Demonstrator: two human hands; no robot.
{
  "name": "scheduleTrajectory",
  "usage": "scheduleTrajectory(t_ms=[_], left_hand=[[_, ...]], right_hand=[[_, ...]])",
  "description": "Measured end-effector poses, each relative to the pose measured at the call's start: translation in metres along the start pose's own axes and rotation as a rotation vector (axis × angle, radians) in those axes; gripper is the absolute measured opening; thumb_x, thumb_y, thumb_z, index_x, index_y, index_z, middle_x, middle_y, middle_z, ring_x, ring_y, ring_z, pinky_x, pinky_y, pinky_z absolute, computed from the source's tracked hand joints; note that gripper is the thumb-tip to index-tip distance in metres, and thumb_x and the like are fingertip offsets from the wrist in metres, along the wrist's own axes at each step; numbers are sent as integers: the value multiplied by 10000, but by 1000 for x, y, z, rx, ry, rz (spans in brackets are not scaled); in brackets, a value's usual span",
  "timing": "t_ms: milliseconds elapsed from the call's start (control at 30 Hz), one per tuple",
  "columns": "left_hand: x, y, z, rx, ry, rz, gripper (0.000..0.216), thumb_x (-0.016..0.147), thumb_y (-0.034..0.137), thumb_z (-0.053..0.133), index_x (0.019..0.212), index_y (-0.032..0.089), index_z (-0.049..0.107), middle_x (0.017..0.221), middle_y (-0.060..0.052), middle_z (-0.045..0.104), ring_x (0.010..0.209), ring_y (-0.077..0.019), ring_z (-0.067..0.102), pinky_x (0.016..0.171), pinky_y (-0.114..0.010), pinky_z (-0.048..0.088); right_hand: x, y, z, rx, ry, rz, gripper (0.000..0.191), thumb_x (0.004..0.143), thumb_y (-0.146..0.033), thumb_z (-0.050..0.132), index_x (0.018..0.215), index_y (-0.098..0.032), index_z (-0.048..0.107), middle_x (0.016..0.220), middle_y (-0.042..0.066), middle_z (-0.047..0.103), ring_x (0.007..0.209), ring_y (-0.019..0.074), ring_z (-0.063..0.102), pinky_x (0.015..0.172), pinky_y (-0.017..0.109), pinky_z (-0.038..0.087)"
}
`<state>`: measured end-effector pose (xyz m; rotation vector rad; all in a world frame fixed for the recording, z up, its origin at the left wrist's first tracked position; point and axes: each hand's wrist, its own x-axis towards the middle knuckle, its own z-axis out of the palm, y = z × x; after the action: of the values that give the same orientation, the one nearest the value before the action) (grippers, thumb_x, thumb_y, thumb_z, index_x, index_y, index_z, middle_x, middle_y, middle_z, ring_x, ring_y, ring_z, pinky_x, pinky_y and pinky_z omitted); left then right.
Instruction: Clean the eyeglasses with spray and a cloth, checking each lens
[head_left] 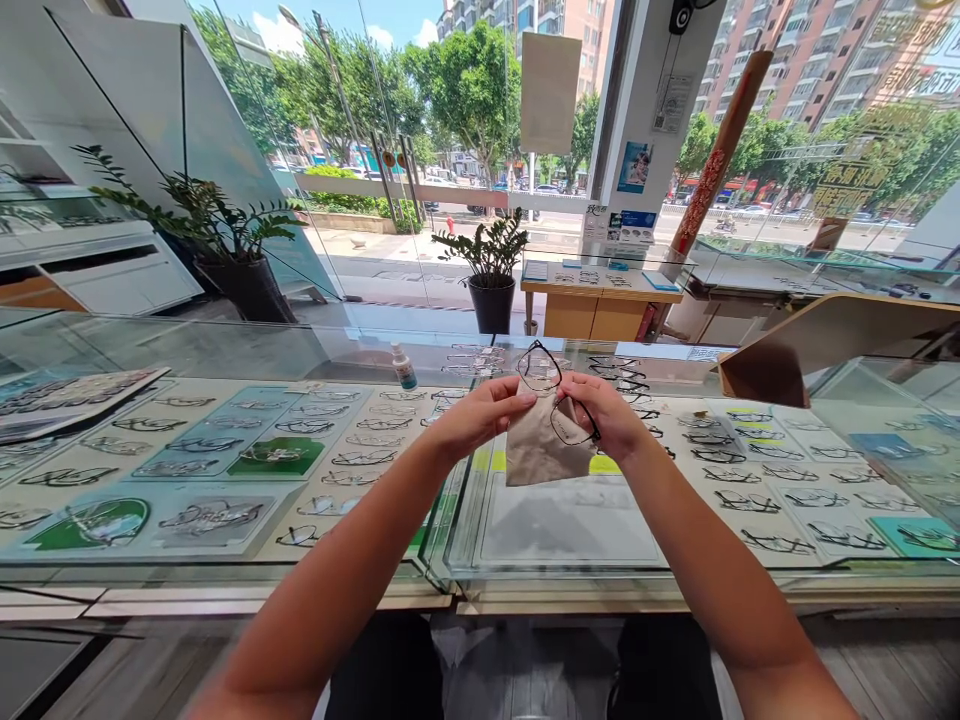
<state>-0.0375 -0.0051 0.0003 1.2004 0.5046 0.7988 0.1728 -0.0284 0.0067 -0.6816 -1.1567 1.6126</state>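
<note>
Above the glass display counter [225,565] I hold a pair of black-framed glasses [541,368] and a beige cleaning cloth [536,450]. My left hand [487,412] pinches the top of the cloth against one lens. My right hand [604,410] is closed on the glasses frame at the other lens, with the cloth hanging below both hands. Both forearms reach in from the bottom of the view.
Under the counter glass lie several rows of spectacle frames [360,455]. A small spray bottle [403,366] stands on the counter to the left of my hands. A brown stand [772,370] sits at right. Potted plants [491,270] and a wooden desk [600,300] stand by the windows.
</note>
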Motion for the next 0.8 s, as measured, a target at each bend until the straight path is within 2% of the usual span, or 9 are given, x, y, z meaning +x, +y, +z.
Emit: scheduleTrajectory(t_ms=[67, 133, 267, 367, 567, 800], left_hand=[[1, 0, 1, -16, 46, 32, 314, 783, 380, 921, 943, 157, 767, 808, -31, 730, 749, -126, 682, 719, -212, 539], [1, 0, 1, -30, 99, 57, 310, 775, 379, 925, 897, 157, 745, 732, -7, 688, 680, -112, 642, 647, -197, 505], [4, -5, 0, 1, 194, 90, 382, 761, 410, 932, 973, 160, 735, 865, -28, 736, 706, -106, 642, 633, -192, 489], [5, -11, 3, 36, 214, 127, 413, 769, 444, 921, 1005, 175, 715, 942, -30, 748, 761, -117, 659, 672, -206, 500], [5, -14, 14, 127, 259, 175, 505, 746, 536, 916, 880, 191, 572, 823, 19, 677, 711, -113, 610, 664, -225, 467], [2, -15, 18, 247, 215, 294, 485, 845, 556, 834, 843, 195, 510, 777, 30, 567, 695, -108, 518, 647, -226, 416]], right_hand=[[2, 0, -3, 39, 58, -31, 353, 694, -471, 930, 739, -185, 728, 611, -32, 590, 532, 89, 457, 492, 234, 373], [4, 0, -6, 73, 137, -74, 322, 681, -449, 933, 766, -196, 753, 765, 3, 692, 661, 116, 572, 607, 242, 476], [7, -1, -11, 78, 256, -170, 269, 694, -438, 916, 764, -226, 767, 1008, 43, 778, 949, 182, 690, 840, 293, 545], [6, -1, -11, 64, 283, -220, 235, 713, -423, 911, 758, -243, 767, 1036, 53, 800, 1112, 227, 703, 931, 328, 544], [3, 2, -7, 66, 293, -261, 221, 729, -404, 916, 797, -254, 767, 1017, 48, 824, 1093, 233, 702, 908, 351, 549], [0, 4, -1, -90, 332, -311, 249, 767, -459, 892, 809, -245, 773, 927, 39, 801, 893, 209, 664, 818, 357, 541]])
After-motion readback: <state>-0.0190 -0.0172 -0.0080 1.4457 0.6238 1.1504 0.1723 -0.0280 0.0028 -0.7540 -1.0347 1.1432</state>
